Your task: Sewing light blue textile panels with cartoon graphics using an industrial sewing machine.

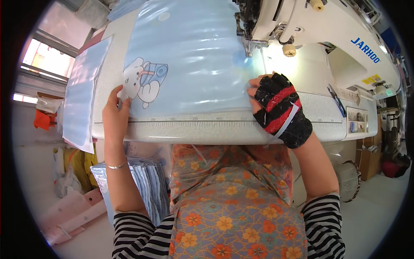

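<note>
A glossy light blue sheet [194,56] with a white cartoon animal print is spread over the sewing table, its right edge beside the sewing machine's needle area [254,47]. At the sheet's near left edge my left hand [116,110] is closed, with the margin between thumb and fingers. My right hand [280,110], in a black and red fingerless glove, has its bent fingers closed on the sheet's right edge, just nearer to me than the needle area. A narrow white strip [288,120] lies across the glove. The right fingertips are partly hidden.
A ruler strip [172,122] runs along the table's front edge. Snips [337,100] and a small parts tray [357,121] are at right. Another blue sheet [82,90] overhangs the left edge. Folded blue pieces [148,185] hang below, beside my flowered apron [233,203].
</note>
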{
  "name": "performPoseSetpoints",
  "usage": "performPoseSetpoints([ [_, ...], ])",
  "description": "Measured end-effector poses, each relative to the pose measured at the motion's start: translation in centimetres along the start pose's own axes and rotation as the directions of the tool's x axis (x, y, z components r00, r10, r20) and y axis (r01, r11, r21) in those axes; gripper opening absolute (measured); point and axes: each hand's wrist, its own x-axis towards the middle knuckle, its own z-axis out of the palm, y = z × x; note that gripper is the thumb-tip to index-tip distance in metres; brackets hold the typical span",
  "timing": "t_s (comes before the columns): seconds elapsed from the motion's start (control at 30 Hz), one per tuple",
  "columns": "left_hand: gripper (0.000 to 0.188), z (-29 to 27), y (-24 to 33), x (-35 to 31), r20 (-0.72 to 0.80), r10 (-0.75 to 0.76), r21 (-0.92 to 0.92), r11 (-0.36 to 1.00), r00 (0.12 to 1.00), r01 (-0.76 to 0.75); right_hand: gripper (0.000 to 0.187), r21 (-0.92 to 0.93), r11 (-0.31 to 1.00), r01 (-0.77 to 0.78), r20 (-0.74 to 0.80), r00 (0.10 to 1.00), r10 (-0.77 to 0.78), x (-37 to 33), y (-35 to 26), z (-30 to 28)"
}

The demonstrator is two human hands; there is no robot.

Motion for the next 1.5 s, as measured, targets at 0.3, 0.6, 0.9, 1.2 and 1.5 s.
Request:
performPoseSetpoints([
  [0.3,0.036,2.3,0.7,6.2,-0.059,0.096,0.058,0.994,0.994,-0.093,0.045,-0.05,0.997,-0.056,0.145,0.987,0.063,0.8,-0.2,0.0],
  [0.6,0.03,3.9,1.0,8.4,-0.176,0.246,0.167,0.962,0.953,-0.217,0.052,-0.1,0.987,-0.127,0.193,0.971,0.145,0.8,-0.3,0.3],
  [0.9,0.043,1.2,-1.7,4.8,0.033,0.584,0.013,0.811,0.811,-0.585,0.048,-0.088,0.99,-0.106,0.152,0.981,0.119,0.6,-0.3,0.3],
  [1.2,0.049,-0.3,-2.2,1.0,0.036,0.6,0.012,0.799,0.799,-0.601,0.043,-0.067,0.991,-0.116,0.136,0.983,0.125,0.4,-0.1,0.6],
  [1.5,0.023,-6.1,5.6,-12.0,-0.086,0.9,0.241,0.435,0.428,-0.867,0.026,0.069,0.994,0.089,0.161,0.982,-0.099,0.9,-1.7,1.2],
])
